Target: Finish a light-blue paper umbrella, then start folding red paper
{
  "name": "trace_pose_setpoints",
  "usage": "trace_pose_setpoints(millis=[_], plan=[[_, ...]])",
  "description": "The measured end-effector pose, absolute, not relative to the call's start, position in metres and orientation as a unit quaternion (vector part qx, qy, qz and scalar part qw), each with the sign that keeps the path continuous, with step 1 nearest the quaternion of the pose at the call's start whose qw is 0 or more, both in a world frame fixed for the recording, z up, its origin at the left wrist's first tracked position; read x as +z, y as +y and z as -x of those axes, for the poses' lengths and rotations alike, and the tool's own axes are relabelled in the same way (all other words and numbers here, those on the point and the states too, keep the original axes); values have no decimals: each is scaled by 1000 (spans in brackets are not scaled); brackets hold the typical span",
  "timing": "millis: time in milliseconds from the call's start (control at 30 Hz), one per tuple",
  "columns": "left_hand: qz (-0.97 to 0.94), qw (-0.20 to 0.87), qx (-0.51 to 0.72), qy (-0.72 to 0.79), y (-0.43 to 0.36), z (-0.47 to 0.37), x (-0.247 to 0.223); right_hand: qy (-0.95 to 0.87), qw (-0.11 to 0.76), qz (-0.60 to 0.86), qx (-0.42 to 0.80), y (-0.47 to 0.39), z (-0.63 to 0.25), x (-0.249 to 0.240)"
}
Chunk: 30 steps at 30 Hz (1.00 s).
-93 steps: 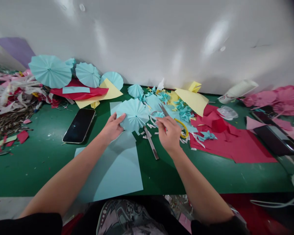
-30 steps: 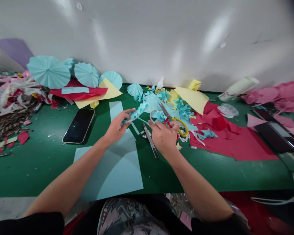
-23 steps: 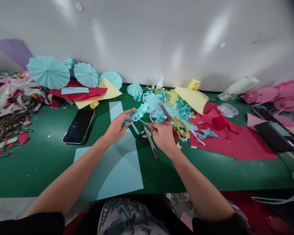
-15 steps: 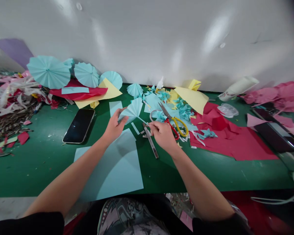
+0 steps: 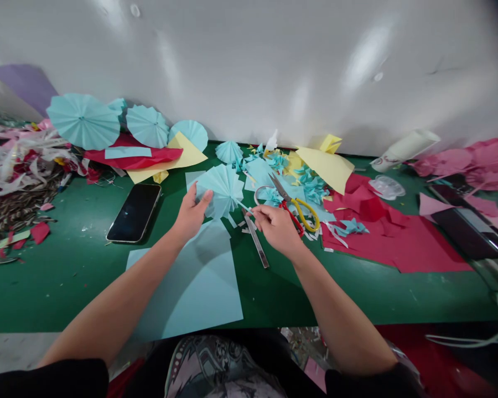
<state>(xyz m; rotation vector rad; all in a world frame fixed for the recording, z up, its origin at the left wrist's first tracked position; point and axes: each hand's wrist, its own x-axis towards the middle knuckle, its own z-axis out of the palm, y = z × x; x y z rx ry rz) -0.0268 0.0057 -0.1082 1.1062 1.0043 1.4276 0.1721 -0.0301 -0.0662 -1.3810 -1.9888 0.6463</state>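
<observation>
My left hand (image 5: 193,213) pinches the left edge of a light-blue pleated paper umbrella (image 5: 219,190), thumb in front and fingers behind. The canopy is spread wide and tilted toward me. A thin light-blue stick (image 5: 244,207) runs from its centre into the closed fingertips of my right hand (image 5: 274,224). Beneath my hands lie a light-blue sheet (image 5: 191,282) and a silver metal strip-like tool (image 5: 257,243). Scissors (image 5: 302,213) with yellow handles rest just beyond my right hand, partly over something red-handled.
A smartphone (image 5: 135,213) lies to the left. Several pleated blue paper discs (image 5: 83,121) lean against the wall. Blue paper scraps (image 5: 311,188), red sheets (image 5: 423,243) and a pale yellow sheet (image 5: 327,166) cover the right side. Tangled ribbons (image 5: 25,160) are piled far left.
The pleated canopy has opened out and turned to face me, where before it was folded more narrowly. My left hand has shifted slightly; my right hand stays on the stick.
</observation>
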Motion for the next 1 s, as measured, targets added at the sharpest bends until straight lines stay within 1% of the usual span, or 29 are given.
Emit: trace_pose_setpoints(millis=[100,167,500,667,767,867,1000], plan=[[-420,564,604,376,5,25,-104,-758,316,524,225,-30,-173,-66],[-406,575,604,373,5,24,-102,-763,317,524,208,-30,-173,-66],[-417,561,597,394,4,23,-102,-794,284,535,41,-32,-174,-72],[-431,556,598,384,4,23,-103,-806,273,518,-83,-33,-175,-76],[-467,522,590,401,4,25,-106,-812,249,508,-146,-33,-176,-77],[-512,452,563,465,5,28,-109,-812,233,498,-194,-34,-177,-75],[-557,377,533,513,6,31,-109,-803,257,472,-257,-36,-178,-75]])
